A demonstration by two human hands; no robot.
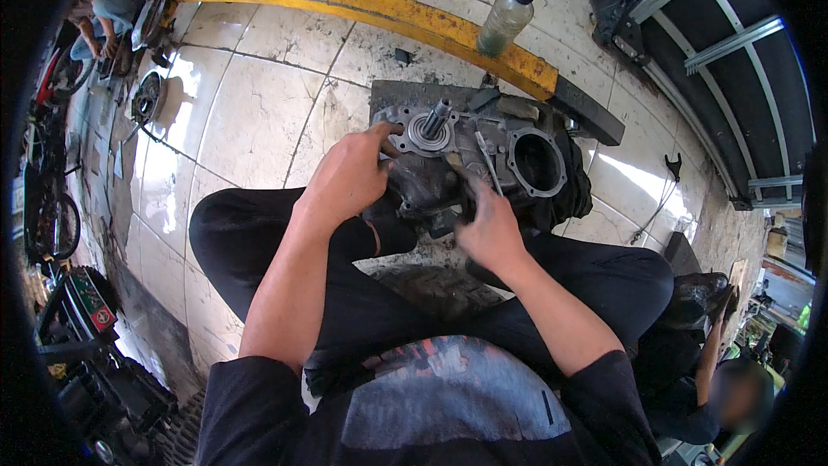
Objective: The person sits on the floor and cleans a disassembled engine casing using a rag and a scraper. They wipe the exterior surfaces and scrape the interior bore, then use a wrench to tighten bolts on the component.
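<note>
A greasy grey gearbox housing (470, 148) lies between my bent legs on a dark flat board (385, 95). A splined shaft (438, 117) rises through a ringed bearing at its left end, and a round flanged opening (536, 161) sits at the right. My left hand (352, 174) grips the housing's left edge beside the bearing, fingers curled over it. Over the near middle of the housing is my right hand (493, 226), its blackened fingers bent inward; what they hold is unclear. A thin metal rod (488, 160) rests across the casing just beyond those fingers.
A yellow steel beam (345, 2) crosses the tiled floor behind the housing, with a plastic bottle (506, 21) by it. A round metal part (148, 97) lies left. Another person (121, 13) crouches far left; a second person (690, 371) is at lower right.
</note>
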